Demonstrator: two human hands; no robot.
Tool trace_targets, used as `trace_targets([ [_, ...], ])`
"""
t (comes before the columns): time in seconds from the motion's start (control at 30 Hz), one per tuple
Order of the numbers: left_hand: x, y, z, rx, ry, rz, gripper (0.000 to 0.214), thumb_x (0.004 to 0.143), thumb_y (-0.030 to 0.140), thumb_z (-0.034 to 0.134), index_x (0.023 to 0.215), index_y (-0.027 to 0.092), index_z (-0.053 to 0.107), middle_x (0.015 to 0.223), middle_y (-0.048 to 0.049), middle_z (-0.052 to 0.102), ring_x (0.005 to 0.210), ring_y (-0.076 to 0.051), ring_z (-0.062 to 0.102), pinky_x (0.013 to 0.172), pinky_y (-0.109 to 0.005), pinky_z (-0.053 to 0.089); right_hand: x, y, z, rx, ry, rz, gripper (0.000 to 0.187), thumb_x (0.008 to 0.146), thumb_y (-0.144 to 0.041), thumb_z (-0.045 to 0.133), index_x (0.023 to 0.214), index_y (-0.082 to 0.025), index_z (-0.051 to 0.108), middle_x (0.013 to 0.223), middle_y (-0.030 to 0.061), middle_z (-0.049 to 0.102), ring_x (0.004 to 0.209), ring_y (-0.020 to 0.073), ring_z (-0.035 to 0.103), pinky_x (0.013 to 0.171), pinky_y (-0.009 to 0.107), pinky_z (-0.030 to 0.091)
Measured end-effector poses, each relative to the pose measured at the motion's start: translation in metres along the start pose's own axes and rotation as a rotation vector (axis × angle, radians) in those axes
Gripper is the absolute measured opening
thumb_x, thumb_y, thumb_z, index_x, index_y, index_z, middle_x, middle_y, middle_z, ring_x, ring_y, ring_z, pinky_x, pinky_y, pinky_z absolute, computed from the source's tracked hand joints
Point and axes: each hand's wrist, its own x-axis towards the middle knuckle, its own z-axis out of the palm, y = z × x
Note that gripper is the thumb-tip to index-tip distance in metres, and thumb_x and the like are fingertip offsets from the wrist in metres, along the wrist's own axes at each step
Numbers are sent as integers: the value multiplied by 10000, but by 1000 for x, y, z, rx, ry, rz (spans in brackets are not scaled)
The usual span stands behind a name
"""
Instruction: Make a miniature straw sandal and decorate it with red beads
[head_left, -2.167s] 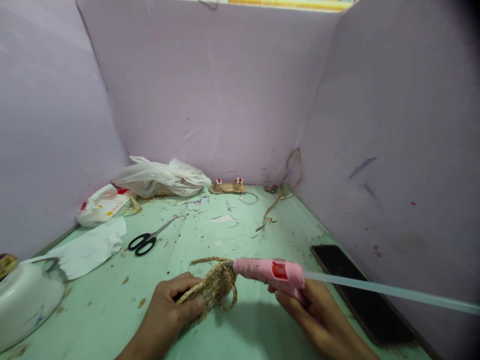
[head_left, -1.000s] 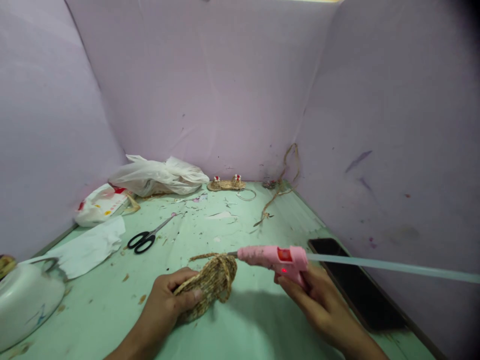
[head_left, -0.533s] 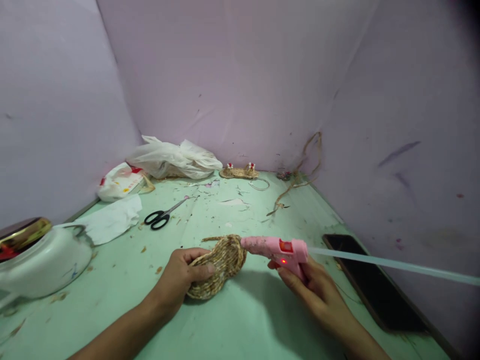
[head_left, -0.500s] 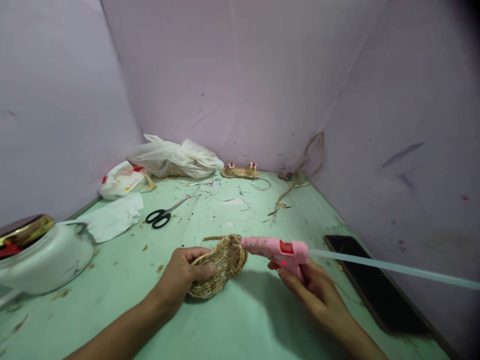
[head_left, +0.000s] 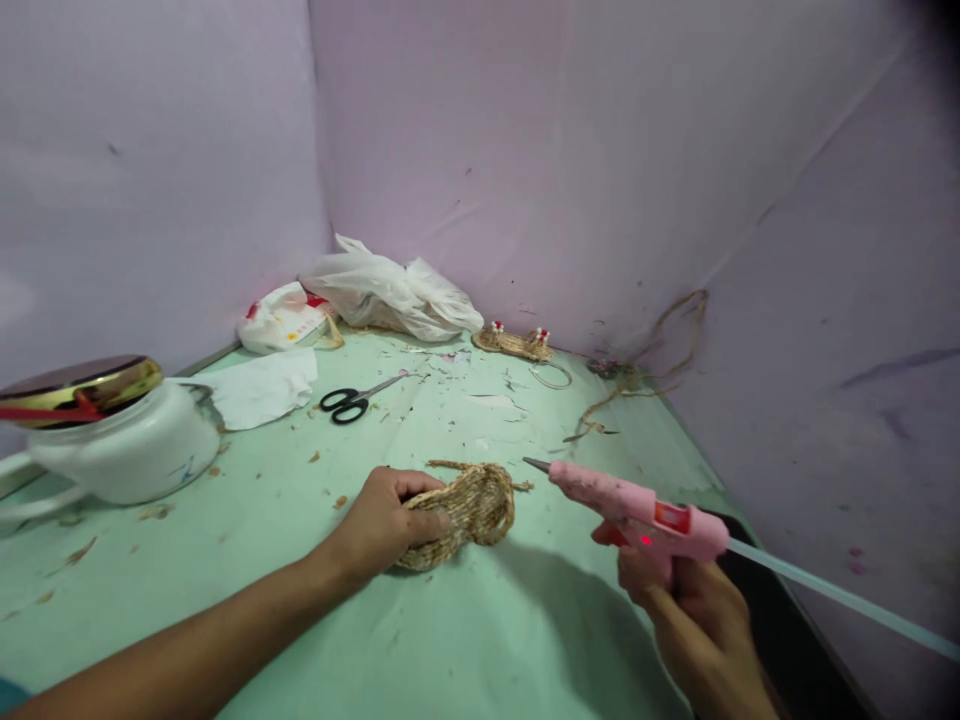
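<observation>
My left hand (head_left: 386,520) is closed on a small woven straw piece (head_left: 474,506) shaped like a slipper, which rests on the green table (head_left: 480,640). My right hand (head_left: 686,600) grips a pink glue gun (head_left: 637,505) with a red light lit and a clear glue stick (head_left: 840,597) trailing out its back. The gun's metal tip points left and hangs a short way to the right of the straw piece, not touching it.
A white pot with a gold lid (head_left: 112,430) stands at the left. Black scissors (head_left: 352,400), white tissue (head_left: 259,385), plastic bags (head_left: 390,290), a pair of small finished straw slippers (head_left: 514,342) and loose twine (head_left: 637,375) lie farther back. A dark phone (head_left: 772,610) lies by the right wall.
The glue gun has drawn back to the right, away from the straw piece. The view has swung left, showing more of the white pot. My left hand stays on the straw piece.
</observation>
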Motion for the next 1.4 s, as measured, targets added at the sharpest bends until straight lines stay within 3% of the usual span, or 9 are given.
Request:
trace_targets([
  [0.13,-5,6,1,193,9,16,193,517,215,631,668,121,703,509,15,576,482,-123,480,477,-230,365,-2,-11,1,-4,-78,-125,168,828,-316,554,948,-218,618,830,47,671,725,195,635,632,264,527],
  [0.23,-9,6,2,362,28,104,156,559,175,579,653,135,697,561,18,577,519,-120,481,479,-212,360,0,-21,2,-73,-152,-256,175,845,-251,513,1003,-232,585,808,56,648,674,192,621,616,272,534],
  [0.4,-11,5,3,497,36,198,177,603,147,540,671,147,702,647,0,613,589,-139,526,519,-208,383,5,-27,-2,-161,-248,-461,376,830,-161,501,1195,-255,494,943,91,667,794,228,662,690,305,553],
  [0.53,-12,3,4,527,45,213,217,619,144,525,716,160,718,694,-13,641,619,-154,554,545,-218,398,5,-26,-2,-198,-266,-468,421,820,-141,493,1227,-247,471,1012,104,681,851,241,685,647,279,564],
  [0.7,-12,2,4,505,40,227,217,612,141,524,708,166,718,683,-17,639,614,-156,550,538,-224,395,4,-26,-2,-203,-286,-460,425,812,-136,499,1221,-247,475,1032,96,680,772,221,693,654,285,561],
  [1.07,-13,1,4,548,15,271,211,638,146,515,707,171,713,678,-10,602,664,-163,553,591,-243,392,4,-25,-1,-173,-291,-462,421,826,-118,490,1226,-245,456,1024,87,666,725,187,676,604,244,543],
  [1.3,-13,3,4,545,17,255,205,648,153,521,713,165,714,692,-18,607,677,-168,558,599,-245,396,6,-28,-1,-165,-288,-449,412,837,-127,480,1229,-253,461,1039,92,661,830,216,675,601,239,541],
  [1.4,-12,2,3,547,18,250,211,646,161,523,722,165,720,699,-20,611,672,-167,554,598,-246,396,5,-27,1,-147,-267,-451,373,829,-139,494,1186,-248,507,968,75,672,782,210,672,600,239,533],
])
